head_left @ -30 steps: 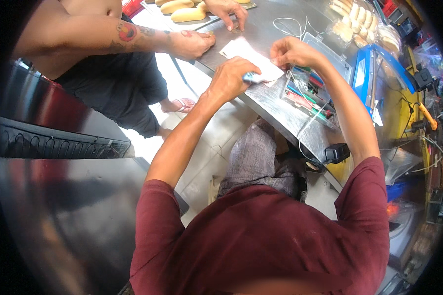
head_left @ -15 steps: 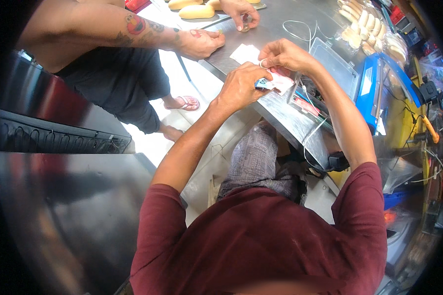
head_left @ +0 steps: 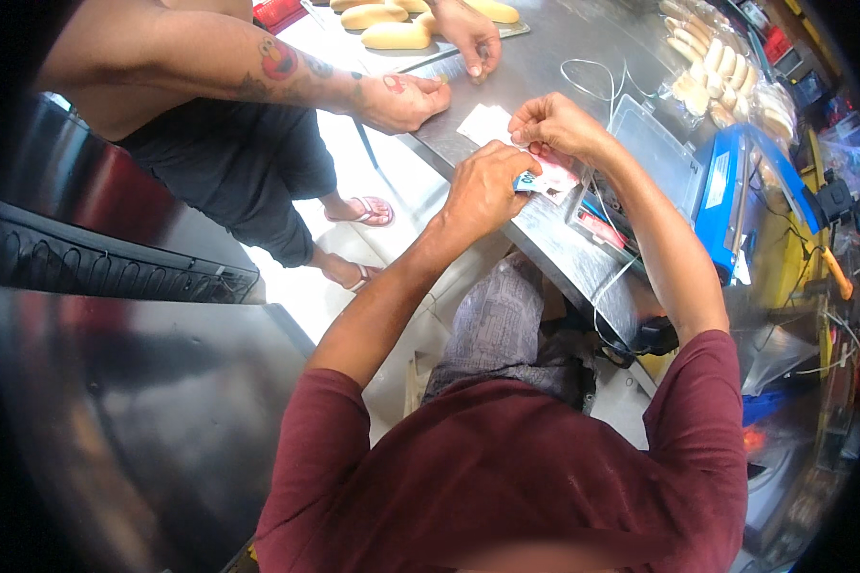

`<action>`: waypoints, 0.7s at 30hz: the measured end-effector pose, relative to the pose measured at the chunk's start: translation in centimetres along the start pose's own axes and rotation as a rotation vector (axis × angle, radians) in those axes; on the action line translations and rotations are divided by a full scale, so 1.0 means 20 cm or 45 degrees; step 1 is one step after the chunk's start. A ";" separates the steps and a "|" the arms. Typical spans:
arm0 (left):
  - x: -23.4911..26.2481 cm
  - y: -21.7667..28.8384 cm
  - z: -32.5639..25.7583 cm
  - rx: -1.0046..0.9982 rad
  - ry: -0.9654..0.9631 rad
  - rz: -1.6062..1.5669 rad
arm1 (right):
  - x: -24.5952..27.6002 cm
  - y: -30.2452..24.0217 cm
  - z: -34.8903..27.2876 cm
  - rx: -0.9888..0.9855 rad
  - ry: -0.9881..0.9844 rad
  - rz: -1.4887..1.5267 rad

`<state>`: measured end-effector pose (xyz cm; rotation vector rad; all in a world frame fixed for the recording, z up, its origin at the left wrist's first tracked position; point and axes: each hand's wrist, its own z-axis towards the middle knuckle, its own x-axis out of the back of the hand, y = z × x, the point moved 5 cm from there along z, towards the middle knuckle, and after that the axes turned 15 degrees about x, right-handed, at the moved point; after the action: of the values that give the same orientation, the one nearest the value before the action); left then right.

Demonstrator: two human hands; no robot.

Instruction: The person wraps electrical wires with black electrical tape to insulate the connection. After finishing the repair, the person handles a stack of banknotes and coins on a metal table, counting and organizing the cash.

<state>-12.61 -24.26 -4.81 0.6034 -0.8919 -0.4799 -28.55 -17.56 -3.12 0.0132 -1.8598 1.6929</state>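
My left hand [head_left: 483,188] is closed around a folded blue-and-white banknote [head_left: 525,181], its edge poking out past the thumb. Close by, above the table's near edge, my right hand [head_left: 562,126] pinches its thumb and fingertips together. What sits in that pinch is too small to make out. Pinkish-red paper [head_left: 556,176], perhaps more notes, shows between and below my hands. A white slip of paper [head_left: 485,124] lies on the steel table [head_left: 535,74] just beyond them. To the right is a clear plastic box with its lid [head_left: 652,143] raised.
Across the corner at left, another person's forearm and hand [head_left: 419,103] rest near the table edge, their other hand [head_left: 470,40] above it. Long buns [head_left: 397,36] lie on a tray behind. Bagged buns [head_left: 721,72], a white cable [head_left: 583,69] and a blue case [head_left: 721,186] stand right.
My right fingers have shifted slightly over the papers and stay pinched. My left hand keeps the banknote. The other person's nearer hand has moved a little right; the whole view has shifted slightly.
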 end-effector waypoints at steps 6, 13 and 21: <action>0.00 -0.01 0.00 -0.004 0.012 -0.024 | -0.01 -0.01 0.01 -0.009 -0.031 -0.037; 0.00 -0.01 0.00 -0.031 0.007 -0.012 | 0.01 0.01 0.04 -0.005 -0.002 0.153; 0.00 0.00 0.02 0.021 -0.010 0.010 | 0.05 -0.14 0.09 0.088 -0.049 -0.570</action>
<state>-12.91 -24.40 -4.62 0.6132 -0.9063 -0.4684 -29.00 -19.30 -0.14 0.4585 -1.6677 1.4470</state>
